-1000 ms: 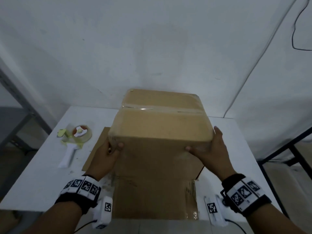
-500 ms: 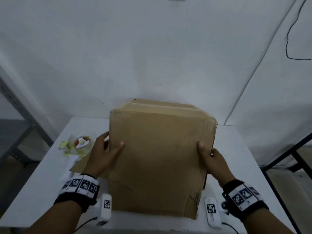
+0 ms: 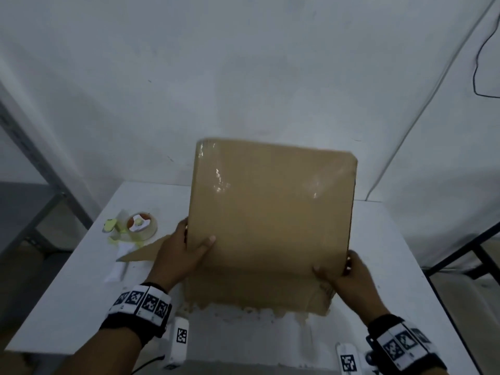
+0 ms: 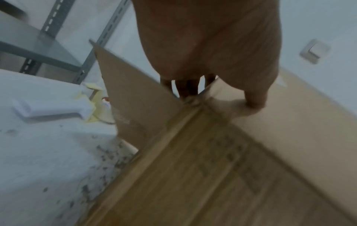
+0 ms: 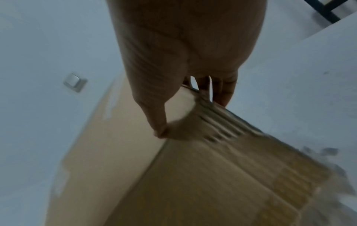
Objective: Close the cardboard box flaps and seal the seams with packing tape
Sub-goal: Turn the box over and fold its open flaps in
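Both hands clasp the brown cardboard box (image 3: pixel 270 217) tilted on the white table (image 3: pixel 67 307): left hand (image 3: pixel 178 255) pinching its left edge, right hand (image 3: pixel 349 280) pinching its lower right corner, thumbs on the front

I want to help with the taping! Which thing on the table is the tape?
Look at the white table, left of the big cardboard box that both hands hold. The tape dispenser lies there beside an open brown flap. It alone has a clear round roll with an orange middle and a white handle.
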